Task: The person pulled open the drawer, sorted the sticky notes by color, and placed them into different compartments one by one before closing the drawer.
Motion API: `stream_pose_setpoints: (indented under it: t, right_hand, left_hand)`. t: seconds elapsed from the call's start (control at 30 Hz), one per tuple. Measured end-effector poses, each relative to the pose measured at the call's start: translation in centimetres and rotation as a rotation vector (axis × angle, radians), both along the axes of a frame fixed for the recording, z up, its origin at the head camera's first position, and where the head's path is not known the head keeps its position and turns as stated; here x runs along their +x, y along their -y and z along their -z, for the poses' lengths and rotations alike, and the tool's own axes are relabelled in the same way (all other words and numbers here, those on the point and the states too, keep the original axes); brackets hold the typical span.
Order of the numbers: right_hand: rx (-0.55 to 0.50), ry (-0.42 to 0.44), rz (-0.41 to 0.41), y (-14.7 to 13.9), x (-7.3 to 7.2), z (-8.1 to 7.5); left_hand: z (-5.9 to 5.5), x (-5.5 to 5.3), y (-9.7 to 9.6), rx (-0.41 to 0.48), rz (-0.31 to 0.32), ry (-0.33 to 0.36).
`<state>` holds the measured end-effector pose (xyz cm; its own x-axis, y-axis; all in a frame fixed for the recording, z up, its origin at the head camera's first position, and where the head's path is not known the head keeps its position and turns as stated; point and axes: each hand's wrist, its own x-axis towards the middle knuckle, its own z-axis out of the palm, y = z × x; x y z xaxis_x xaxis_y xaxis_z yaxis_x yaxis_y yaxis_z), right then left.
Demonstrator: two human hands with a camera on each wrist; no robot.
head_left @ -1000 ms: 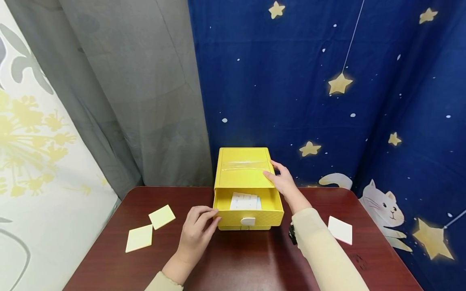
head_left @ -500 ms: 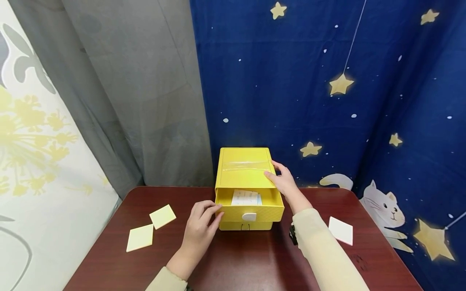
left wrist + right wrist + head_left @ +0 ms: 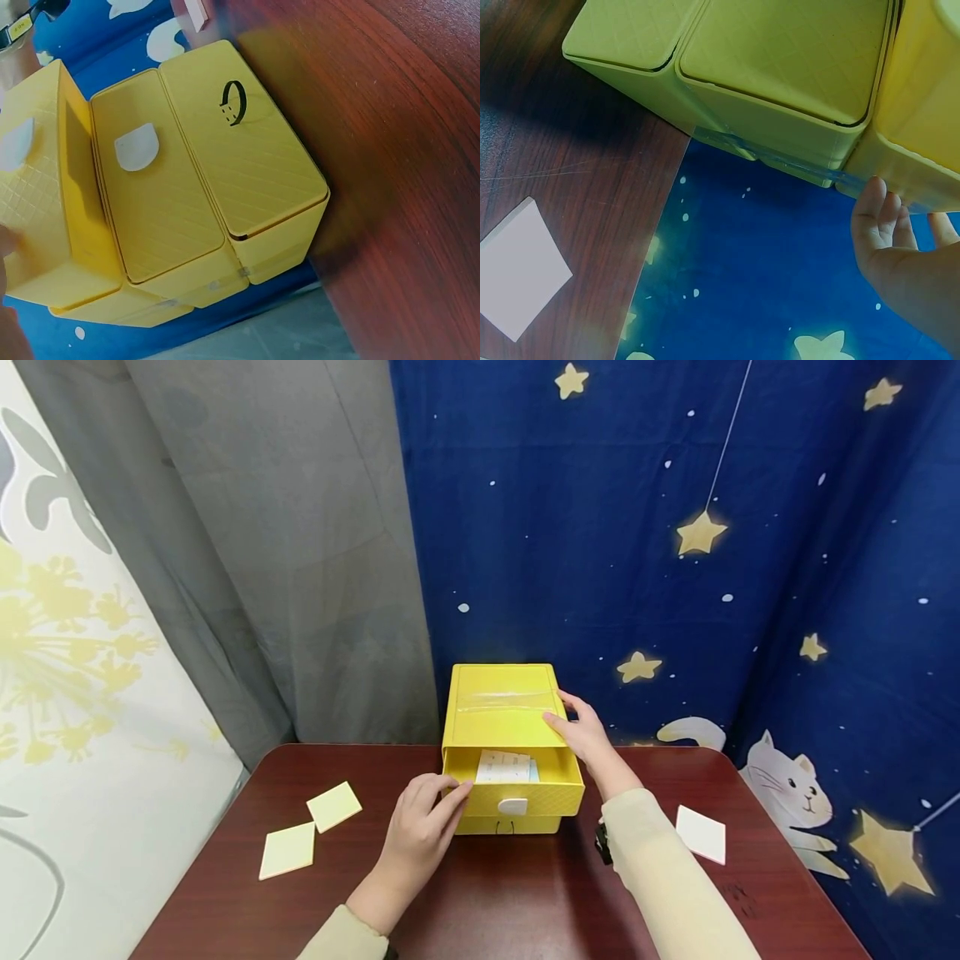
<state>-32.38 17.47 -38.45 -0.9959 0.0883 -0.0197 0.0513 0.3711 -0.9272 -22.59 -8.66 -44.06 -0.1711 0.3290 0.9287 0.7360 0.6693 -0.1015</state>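
Observation:
A yellow three-tier drawer cabinet (image 3: 502,681) stands at the table's back edge, clear tape running across its top. Its top drawer (image 3: 553,799), fronted by a white tab (image 3: 513,807), is pulled partly out. Printed white papers (image 3: 504,767) lie inside it. My left hand (image 3: 414,835) pinches the upper rim of that drawer's front, left of the tab. With my right hand (image 3: 588,742) I hold the cabinet's upper right edge, thumb on top and fingers against the side. Lower down, the middle drawer (image 3: 176,202) and the bottom drawer (image 3: 262,172) with its black loop are closed.
Two pale yellow note pads (image 3: 287,851) (image 3: 333,807) lie on the left of the dark red table (image 3: 510,902). A white note pad (image 3: 701,834) lies to the right. A blue starry curtain (image 3: 540,568) and a grey curtain (image 3: 300,568) hang behind.
The top drawer has slid slightly inward, uncovering more of the bottom drawer's front. My left hand has shifted right along the rim. My right hand has stayed at the cabinet's edge.

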Motion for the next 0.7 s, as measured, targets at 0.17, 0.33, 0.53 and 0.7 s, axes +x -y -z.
stream_pose_setpoints:
  t: [0.17, 0.33, 0.53, 0.7]
  right_hand:
    - [-0.001, 0.007, 0.004, 0.06, 0.02, -0.05]
    - [0.000, 0.006, 0.002, 0.07, 0.07, -0.11]
    - [0.002, -0.009, -0.001, 0.05, 0.12, -0.14]
    - [0.002, -0.001, -0.004, 0.03, 0.18, -0.10]
  left_hand:
    - [0.07, 0.11, 0.03, -0.005, 0.003, 0.040]
    - [-0.05, -0.13, -0.06, 0.004, 0.032, 0.055]
    - [-0.07, -0.52, -0.11, 0.003, 0.035, 0.075]
    - [-0.02, -0.88, -0.17, 0.008, 0.038, 0.077]
